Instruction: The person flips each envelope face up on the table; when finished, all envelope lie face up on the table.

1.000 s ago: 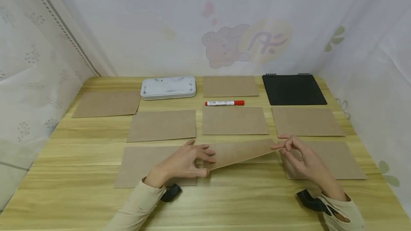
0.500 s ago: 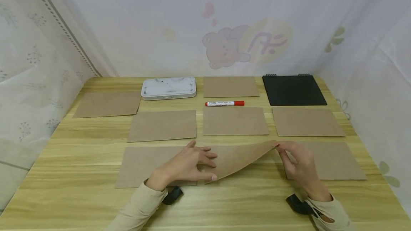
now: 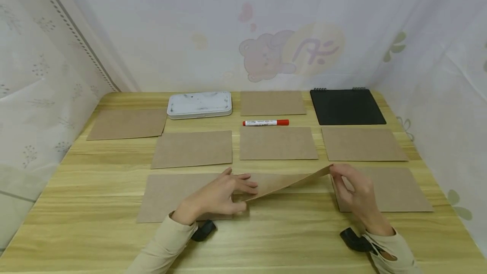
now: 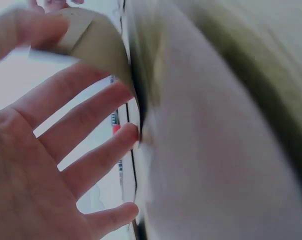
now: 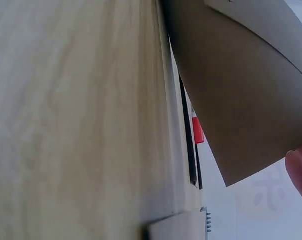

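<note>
A brown kraft envelope [image 3: 293, 183] is lifted at its right side and bends upward in the front middle of the table. My left hand [image 3: 214, 193] holds its left end, thumb at the near edge and fingers spread over the top. In the left wrist view the thumb [image 4: 46, 30] lies on one face of the envelope [image 4: 98, 45]. With fingertips, my right hand [image 3: 355, 193] pinches the raised right corner. The right wrist view shows the envelope's underside [image 5: 241, 90] with a flap seam, and a fingertip [image 5: 298, 170] at its edge.
Several more brown envelopes lie flat in rows, including ones under the left hand [image 3: 171, 193] and beside the right hand [image 3: 395, 189]. Behind them are a red-capped marker [image 3: 265, 122], a white tin case [image 3: 199, 105] and a black spiral notebook [image 3: 348, 107].
My right hand went from touching the envelope's right end with extended fingers to pinching its corner, then raised it. The left thumb moved slightly along the near edge.
</note>
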Available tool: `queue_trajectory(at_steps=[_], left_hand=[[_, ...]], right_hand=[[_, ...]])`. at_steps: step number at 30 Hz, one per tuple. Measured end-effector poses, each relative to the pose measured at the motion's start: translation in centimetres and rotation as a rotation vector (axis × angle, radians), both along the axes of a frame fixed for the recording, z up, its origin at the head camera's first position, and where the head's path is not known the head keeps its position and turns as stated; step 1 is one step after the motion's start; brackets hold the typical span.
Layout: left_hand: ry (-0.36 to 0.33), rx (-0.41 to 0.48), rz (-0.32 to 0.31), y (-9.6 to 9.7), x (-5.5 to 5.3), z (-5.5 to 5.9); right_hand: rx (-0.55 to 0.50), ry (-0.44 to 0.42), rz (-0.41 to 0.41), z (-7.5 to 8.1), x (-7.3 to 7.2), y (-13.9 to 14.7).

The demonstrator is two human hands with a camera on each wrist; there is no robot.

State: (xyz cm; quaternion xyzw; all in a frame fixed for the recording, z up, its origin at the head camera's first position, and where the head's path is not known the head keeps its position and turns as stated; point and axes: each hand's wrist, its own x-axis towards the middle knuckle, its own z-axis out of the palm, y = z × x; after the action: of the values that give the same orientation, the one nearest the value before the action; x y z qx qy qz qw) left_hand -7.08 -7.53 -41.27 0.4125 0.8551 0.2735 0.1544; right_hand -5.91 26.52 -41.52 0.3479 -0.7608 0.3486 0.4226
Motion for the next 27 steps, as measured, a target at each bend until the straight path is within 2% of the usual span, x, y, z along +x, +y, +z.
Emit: queue_trajectory(at_steps=[4,10,13,17,22,27], left_hand=[[-0.004,0.032,0.021,-0.3,-0.1,0.4],[-0.073,0.044,0.06,-0.5,-0.2,0.9],[-0.086,0.06,0.094,-0.5,-0.2,0.9],[-0.067,0.097,0.151,-0.3,-0.2,0.9],[-0.049,0.137,0.228,0.4,0.0,0.8],[-0.005,0.171,0.257,0.8,0.2,0.9]], right_hand=[[0.021,-0.006,-0.022,0.2,0.1,-0.1],[0.059,0.01,-0.021,0.2,-0.1,-0.2],[0.077,-0.008,-0.027,0.0,-0.1,0.0],[0.082,-0.037,-0.048,-0.3,-0.1,0.4],[0.101,-0.033,-0.088,-0.5,-0.1,0.6],[0.108,-0.02,-0.099,-0.4,0.1,0.5]])
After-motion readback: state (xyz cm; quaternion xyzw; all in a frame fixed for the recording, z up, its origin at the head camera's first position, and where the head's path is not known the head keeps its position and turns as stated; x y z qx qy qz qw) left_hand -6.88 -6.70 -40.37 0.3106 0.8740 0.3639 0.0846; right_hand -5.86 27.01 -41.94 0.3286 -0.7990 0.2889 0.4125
